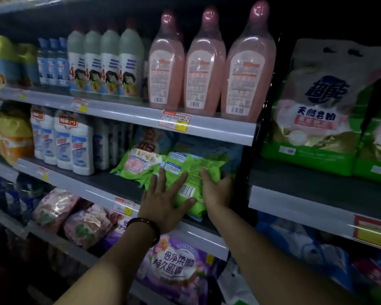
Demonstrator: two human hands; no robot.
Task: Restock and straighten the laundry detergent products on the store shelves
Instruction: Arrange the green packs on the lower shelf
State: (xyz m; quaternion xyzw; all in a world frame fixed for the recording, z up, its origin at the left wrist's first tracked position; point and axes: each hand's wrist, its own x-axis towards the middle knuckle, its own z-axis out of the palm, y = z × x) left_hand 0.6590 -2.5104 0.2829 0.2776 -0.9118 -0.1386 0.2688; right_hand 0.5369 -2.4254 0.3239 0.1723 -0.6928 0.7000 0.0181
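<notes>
The pack is a soft bright-green pouch lying flat with its back up: small print, two little blue-and-white labels near its far end and a white barcode patch near the front. It lies at the right end of the middle shelf, its near end reaching out to the shelf's front edge. A second pack of the same green lies just beside it on the left, partly under it, face up with pink and white lettering. The left hand, a dark bracelet on its wrist, rests flat on top of the pack, fingers straight and spread wide, thumb stretched out below the barcode. The right hand holds the pack's right edge: its thumb lies on the upper face, while the other fingers wrap round the side and are hidden. White bottles stand further left on the same shelf, and pink bottles stand on the shelf above.
</notes>
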